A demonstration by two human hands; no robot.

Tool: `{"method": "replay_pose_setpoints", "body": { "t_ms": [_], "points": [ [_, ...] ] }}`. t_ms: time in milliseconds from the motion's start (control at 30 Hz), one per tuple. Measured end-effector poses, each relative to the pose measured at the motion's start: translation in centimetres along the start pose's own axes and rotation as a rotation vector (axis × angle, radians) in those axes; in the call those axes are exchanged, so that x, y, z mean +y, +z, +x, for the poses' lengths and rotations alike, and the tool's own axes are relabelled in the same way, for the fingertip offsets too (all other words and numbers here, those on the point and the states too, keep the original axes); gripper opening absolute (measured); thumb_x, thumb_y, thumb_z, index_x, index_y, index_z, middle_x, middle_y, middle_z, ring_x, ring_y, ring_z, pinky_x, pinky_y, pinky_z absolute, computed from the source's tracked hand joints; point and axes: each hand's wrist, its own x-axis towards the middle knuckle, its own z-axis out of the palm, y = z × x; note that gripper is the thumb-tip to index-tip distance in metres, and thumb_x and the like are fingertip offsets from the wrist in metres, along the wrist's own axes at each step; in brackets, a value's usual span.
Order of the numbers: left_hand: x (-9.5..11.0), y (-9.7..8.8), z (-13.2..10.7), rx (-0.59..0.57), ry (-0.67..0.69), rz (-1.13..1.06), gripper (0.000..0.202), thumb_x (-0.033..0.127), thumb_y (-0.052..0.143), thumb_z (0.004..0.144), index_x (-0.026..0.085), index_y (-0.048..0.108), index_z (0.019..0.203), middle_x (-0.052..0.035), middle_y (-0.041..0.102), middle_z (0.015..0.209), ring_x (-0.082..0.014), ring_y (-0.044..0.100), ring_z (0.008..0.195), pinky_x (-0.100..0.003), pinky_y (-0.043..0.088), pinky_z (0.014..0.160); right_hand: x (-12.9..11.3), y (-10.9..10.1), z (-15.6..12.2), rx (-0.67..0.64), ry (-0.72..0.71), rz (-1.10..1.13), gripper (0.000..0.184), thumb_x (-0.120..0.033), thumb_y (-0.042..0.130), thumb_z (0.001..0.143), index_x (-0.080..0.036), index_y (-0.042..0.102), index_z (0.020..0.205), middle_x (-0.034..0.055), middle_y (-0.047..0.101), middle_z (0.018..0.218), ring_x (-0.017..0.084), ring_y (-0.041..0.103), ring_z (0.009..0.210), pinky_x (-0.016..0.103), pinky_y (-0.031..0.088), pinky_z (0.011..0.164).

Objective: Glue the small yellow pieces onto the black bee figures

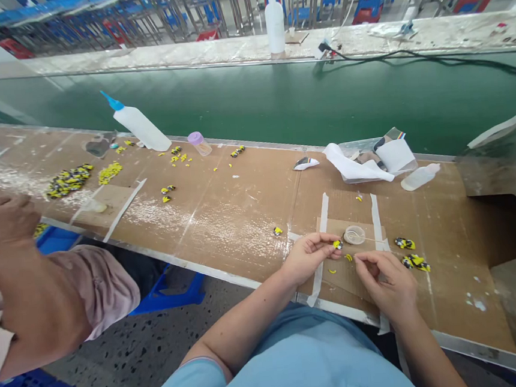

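Observation:
My left hand (307,254) pinches a small yellow and black piece (337,244) just above the cardboard-covered bench (224,214). My right hand (385,281) is closed in a pinch on a thin stick (365,239) whose far end reaches a small round dish of glue (354,234). Loose yellow bits (348,258) lie between my hands. A few finished yellow and black pieces (411,253) lie to the right of my right hand. One more piece (278,231) lies to the left.
A co-worker's arm (26,280) rests at the left by piles of yellow and black pieces (68,180). A tilted glue bottle (139,124), a small purple-lidded jar (199,143), crumpled paper and plastic (372,159) and a lying bottle (420,177) sit further back. A green conveyor belt (277,101) runs behind.

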Motion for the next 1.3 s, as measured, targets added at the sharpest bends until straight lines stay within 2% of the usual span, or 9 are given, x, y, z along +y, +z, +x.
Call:
{"method": "replay_pose_setpoints", "body": {
  "t_ms": [167,400,567,767,1067,1300],
  "points": [
    [0.1,0.0,-0.1,-0.008,0.008,-0.001,0.044,0.043,0.081,0.057,0.013,0.068,0.086,-0.0039,0.069,0.078,-0.0125,0.065,0.071,-0.030,0.051,0.079,-1.1,-0.5,-0.5,-0.223,-0.125,0.054,0.015,-0.026,0.051,0.090,-0.021,0.061,0.081,-0.0001,0.066,0.071,0.011,0.059,0.064,0.023,0.043,0.061],
    [0.4,0.0,-0.3,0.020,0.021,-0.006,0.043,0.041,0.082,0.057,0.013,0.067,0.087,-0.0041,0.069,0.078,-0.0128,0.065,0.071,-0.030,0.050,0.080,-2.0,1.6,-0.8,-0.307,-0.123,-0.002,0.029,-0.028,0.039,0.095,-0.020,0.059,0.075,0.0015,0.061,0.069,0.013,0.058,0.062,0.024,0.044,0.060],
    [0.5,0.2,-0.3,0.006,-0.011,-0.038,0.045,0.041,0.084,0.052,0.013,0.067,0.083,-0.0018,0.067,0.070,-0.0110,0.064,0.066,-0.028,0.051,0.076,-1.7,0.8,-0.6,-0.185,-0.021,0.086,0.025,-0.032,0.041,0.095,-0.021,0.060,0.082,0.0040,0.066,0.083,0.013,0.064,0.075,0.024,0.049,0.066],
    [0.6,0.3,-0.5,-0.012,-0.029,-0.019,0.046,0.042,0.084,0.050,0.013,0.067,0.082,-0.0014,0.067,0.068,-0.0103,0.063,0.064,-0.026,0.051,0.073,-1.6,0.6,-0.3,-0.101,0.077,0.110,0.024,-0.039,0.047,0.092,-0.022,0.062,0.082,-0.0001,0.070,0.073,0.013,0.066,0.062,0.023,0.050,0.056],
    [0.8,0.4,-0.5,0.005,-0.054,-0.034,0.045,0.039,0.086,0.046,0.013,0.069,0.078,-0.0023,0.069,0.074,-0.0094,0.061,0.067,-0.024,0.048,0.072,-2.1,1.2,0.2,-0.085,0.086,0.104,0.029,-0.043,0.047,0.091,-0.022,0.063,0.078,-0.0009,0.069,0.070,0.012,0.065,0.059,0.023,0.049,0.054],
    [0.4,0.2,-0.5,0.017,0.000,0.011,0.040,0.037,0.084,0.052,0.013,0.069,0.081,-0.0029,0.068,0.074,-0.0112,0.062,0.070,-0.028,0.048,0.079,-2.2,1.0,0.8,-0.092,0.039,0.090,0.024,-0.034,0.048,0.092,-0.022,0.063,0.077,-0.0023,0.069,0.069,0.010,0.064,0.057,0.020,0.047,0.051]
  ]
}}
